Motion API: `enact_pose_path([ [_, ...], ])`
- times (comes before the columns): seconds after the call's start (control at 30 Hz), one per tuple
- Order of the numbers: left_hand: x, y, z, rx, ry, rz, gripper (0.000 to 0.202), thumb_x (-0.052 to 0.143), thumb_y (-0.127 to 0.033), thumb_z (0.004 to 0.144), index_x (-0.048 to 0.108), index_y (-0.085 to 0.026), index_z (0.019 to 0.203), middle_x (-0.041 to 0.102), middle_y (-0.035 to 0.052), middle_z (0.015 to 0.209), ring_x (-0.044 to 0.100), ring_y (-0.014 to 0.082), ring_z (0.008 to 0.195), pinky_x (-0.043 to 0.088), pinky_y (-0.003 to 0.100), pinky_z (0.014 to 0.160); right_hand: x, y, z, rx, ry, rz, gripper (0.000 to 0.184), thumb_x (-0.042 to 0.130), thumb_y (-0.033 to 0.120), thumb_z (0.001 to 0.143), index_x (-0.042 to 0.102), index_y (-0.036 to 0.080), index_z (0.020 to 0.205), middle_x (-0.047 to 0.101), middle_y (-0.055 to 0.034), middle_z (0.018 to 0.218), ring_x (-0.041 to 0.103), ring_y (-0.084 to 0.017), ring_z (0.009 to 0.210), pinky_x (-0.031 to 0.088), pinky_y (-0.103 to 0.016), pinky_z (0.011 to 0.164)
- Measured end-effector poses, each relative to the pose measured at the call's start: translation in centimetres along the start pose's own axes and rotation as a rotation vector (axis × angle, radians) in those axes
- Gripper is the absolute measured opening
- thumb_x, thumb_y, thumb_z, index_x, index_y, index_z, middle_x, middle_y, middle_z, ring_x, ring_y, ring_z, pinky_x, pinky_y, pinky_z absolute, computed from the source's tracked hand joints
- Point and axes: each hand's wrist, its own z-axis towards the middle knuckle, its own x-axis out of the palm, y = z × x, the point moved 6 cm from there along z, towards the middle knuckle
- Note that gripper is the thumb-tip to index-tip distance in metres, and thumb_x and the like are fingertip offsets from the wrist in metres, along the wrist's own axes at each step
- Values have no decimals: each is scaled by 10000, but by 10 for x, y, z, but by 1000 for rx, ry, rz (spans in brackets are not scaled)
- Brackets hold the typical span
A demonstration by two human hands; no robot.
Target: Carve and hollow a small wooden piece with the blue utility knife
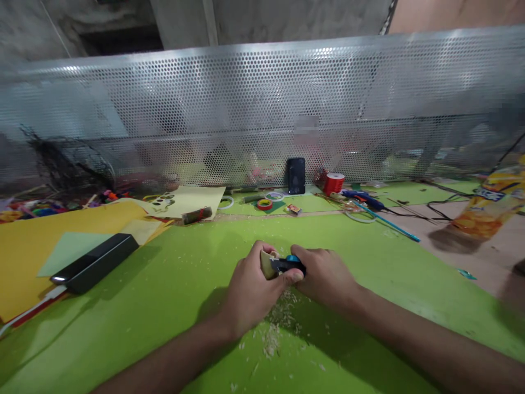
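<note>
The pale piece of wood (267, 266) is just above the middle of the green sheet (164, 339) on the desk (502, 254), in the left hand (253, 282). That grip is curled closed around the piece, its thumb reaching across to the black cutter (283, 265). The right hand (326, 273) has its grip closed around the cutter's handle, thumb near the blue part (292, 258); how tightly either squeezes, I cannot tell.

The piece looks light, stiff and hard to break, dry enough not to slip much, though being small it could twist under the cutter. It is best held low on its far side, with fingertips clear of the edge. Loose shavings (271, 340) lie below the hands.

At the right, a clear bottle (488, 205) with a yellow and blue label holds something orange in its lower part. The small packet (293, 208) near the back hides its contents.
</note>
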Motion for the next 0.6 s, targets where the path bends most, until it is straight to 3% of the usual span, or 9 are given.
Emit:
enact_pose_path([
  [0.13,1,-1,0,37,12,-73,464,722,-500,752,479,-231,1042,564,-23,828,508,148,691,366,233,592,-1,0,0,-15,-2,13,121,545,226,720,564,220,839,702,-35,739,581,-174,581,184,-268,489],
  [0.3,7,-1,-2,2,127,-218,480,684,-523,793,441,-243,1098,537,-13,891,496,138,729,398,229,616,-4,-1,0,-58,-19,-1,133,545,235,714,573,218,843,703,-53,759,582,-189,588,176,-275,496],
  [0.6,5,-5,-5,87,227,-218,485,628,-507,853,377,-252,1181,515,-7,919,490,131,745,406,249,678,-8,1,-2,-74,-38,-3,148,539,231,696,575,219,839,698,-46,725,577,-190,569,170,-277,492],
])
